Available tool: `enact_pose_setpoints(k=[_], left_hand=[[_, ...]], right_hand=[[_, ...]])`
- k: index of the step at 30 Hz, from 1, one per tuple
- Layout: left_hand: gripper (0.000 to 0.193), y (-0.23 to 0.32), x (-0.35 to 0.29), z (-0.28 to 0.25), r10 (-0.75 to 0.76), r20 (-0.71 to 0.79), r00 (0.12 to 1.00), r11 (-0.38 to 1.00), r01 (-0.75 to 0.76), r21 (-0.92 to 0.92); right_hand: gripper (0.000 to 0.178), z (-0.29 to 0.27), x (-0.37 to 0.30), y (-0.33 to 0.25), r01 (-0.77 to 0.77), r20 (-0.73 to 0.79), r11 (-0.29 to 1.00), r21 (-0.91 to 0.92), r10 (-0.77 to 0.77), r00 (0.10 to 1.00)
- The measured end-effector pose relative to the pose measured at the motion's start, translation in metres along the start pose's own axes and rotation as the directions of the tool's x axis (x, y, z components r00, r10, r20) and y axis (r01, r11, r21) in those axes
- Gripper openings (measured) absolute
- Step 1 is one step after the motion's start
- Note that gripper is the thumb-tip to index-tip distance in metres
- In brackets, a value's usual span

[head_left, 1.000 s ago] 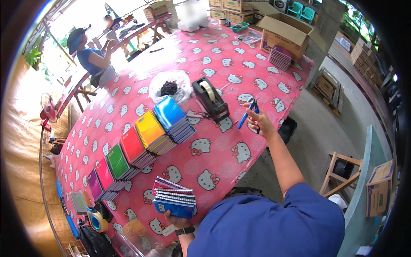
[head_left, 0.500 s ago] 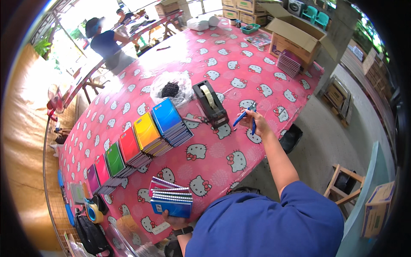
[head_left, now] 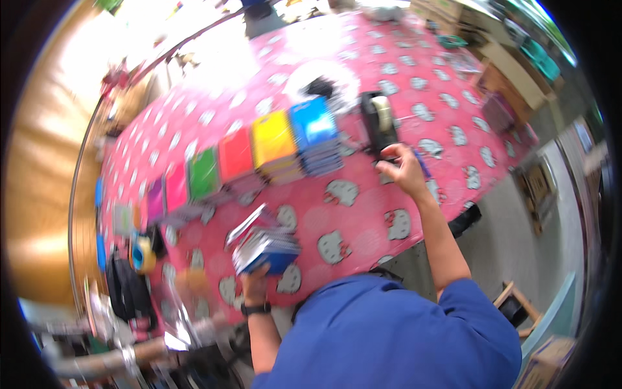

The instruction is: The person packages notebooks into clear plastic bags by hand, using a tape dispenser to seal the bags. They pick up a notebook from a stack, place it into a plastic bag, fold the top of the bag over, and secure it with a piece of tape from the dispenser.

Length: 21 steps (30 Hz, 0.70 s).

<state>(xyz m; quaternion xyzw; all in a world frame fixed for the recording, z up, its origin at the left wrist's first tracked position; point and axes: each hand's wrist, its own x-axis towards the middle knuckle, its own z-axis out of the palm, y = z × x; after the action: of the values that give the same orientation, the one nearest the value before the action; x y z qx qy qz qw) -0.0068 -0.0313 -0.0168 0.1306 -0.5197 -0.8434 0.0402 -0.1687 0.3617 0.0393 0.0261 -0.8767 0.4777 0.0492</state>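
Observation:
My left hand (head_left: 254, 282), with a dark band on its wrist, is closed round the lower edge of a small bundle of spiral notebooks (head_left: 275, 259). Their blue cover faces me, and the pages look blurred and fanned. My right hand (head_left: 405, 171) is bent beside the black tape dispenser (head_left: 378, 126), thumb and forefinger curled toward its near end. Blue-handled pliers (head_left: 422, 163) show partly behind that hand and seem held in its other fingers. Ahead, stacks of spiral notebooks run in a row, from purple (head_left: 156, 199) through green (head_left: 205, 174) and yellow (head_left: 275, 139) to blue (head_left: 314, 126).
A pink patterned cover lies over the table (head_left: 369, 223). Beyond the stacks sits a clear bag of black pieces (head_left: 319, 87). An open carton (head_left: 518, 78) stands at the far right. Tape rolls (head_left: 142, 253) and a black bag (head_left: 127, 292) lie at the left edge.
The view has swung, shifting the table rightward and up. My right hand has moved nearer the tape dispenser, pliers now mostly hidden. The notebooks in my left hand have tilted and spread.

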Motion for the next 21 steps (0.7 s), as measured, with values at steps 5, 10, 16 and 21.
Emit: enact_pose_setpoints(k=[5,10,16,21], left_hand=[[0.081,-0.008,0.025,-0.002,0.076,0.230,0.970,0.967,-0.128,0.220],[0.098,-0.015,0.022,-0.012,0.379,0.252,0.890,0.746,-0.455,0.486],[0.084,-0.027,0.018,-0.021,0.353,0.262,0.898,0.875,-0.416,0.247],[0.070,0.013,-0.006,-0.058,0.450,0.059,0.891,0.799,-0.432,0.418]], right_hand=[[0.114,0.154,-0.073,-0.078,0.312,0.435,0.845,0.436,-0.501,0.748],[0.094,0.223,-0.092,-0.078,-0.103,0.560,0.794,0.599,-0.324,0.762],[0.072,0.249,-0.103,-0.048,-0.149,0.504,0.793,0.590,-0.217,0.836],[0.086,0.255,-0.082,-0.113,-0.066,0.768,0.899,0.432,-0.329,0.550]])
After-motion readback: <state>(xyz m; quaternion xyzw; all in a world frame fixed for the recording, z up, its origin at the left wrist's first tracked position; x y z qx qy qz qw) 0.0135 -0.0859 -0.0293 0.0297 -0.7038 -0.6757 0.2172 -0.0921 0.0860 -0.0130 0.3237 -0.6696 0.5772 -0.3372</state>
